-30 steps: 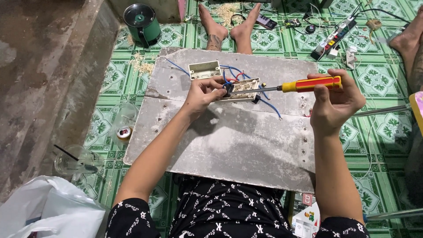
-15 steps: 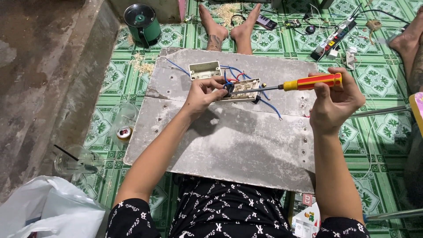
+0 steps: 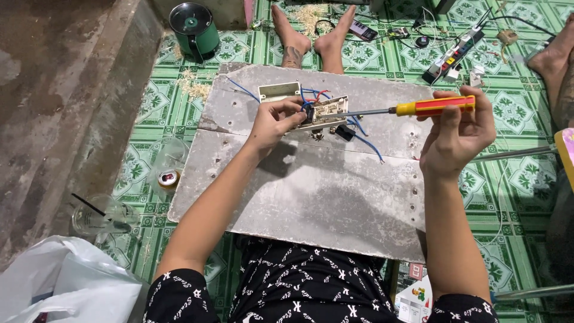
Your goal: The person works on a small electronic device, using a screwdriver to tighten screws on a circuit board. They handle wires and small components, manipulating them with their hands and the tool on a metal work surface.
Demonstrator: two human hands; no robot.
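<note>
Almost nothing moves since the earlier frames — the left hand (image 3: 276, 121) stays clamped on the switch module (image 3: 323, 112) near the far edge of the grey board (image 3: 311, 197), and the right hand (image 3: 459, 133) keeps its fingers closed on the screwdriver (image 3: 418, 108), tip at the module. Blue wires (image 3: 365, 133) look partly attached; the cover plate (image 3: 279, 91) is still off. Near part of the board lies free — good room.

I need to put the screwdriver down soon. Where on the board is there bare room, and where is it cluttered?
The grey board is bare across its near half, between the two forearms and toward the lap. Its far edge is crowded: the switch plate held by the left hand, blue and red wires, and a white box. The right hand holds the screwdriver over the right side.
</note>
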